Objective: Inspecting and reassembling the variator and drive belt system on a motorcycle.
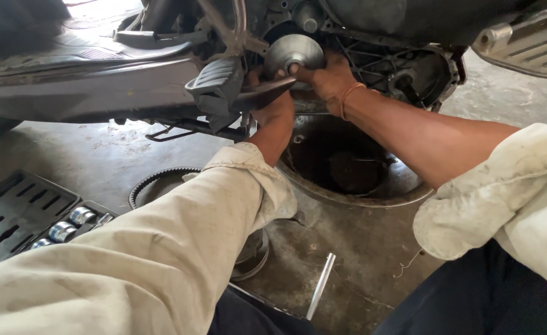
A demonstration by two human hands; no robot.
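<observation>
A round metal disc is seen mounted at the open side of a scooter's engine case, near the top middle of the view. It is held from both sides. The right hand is placed against the disc's lower right edge, with the fingers curled around the rim and the thumb close to the centre hole. An orange thread is worn on that wrist. The left hand is raised below and just left of the disc; its fingers are hidden behind a folded footrest and a dark lever, so how far it is closed cannot be told, though it appears to touch the disc's lower left edge.

Both forearms are stretched forward from pale, stained sleeves. Beneath the hands, a round cover is lying on the concrete floor with its hollow side up. To its left, part of a toothed belt is seen on the floor. A socket tray with shiny sockets is set at the lower left, well apart from the hands. A thin metal rod is lying near the bottom centre.
</observation>
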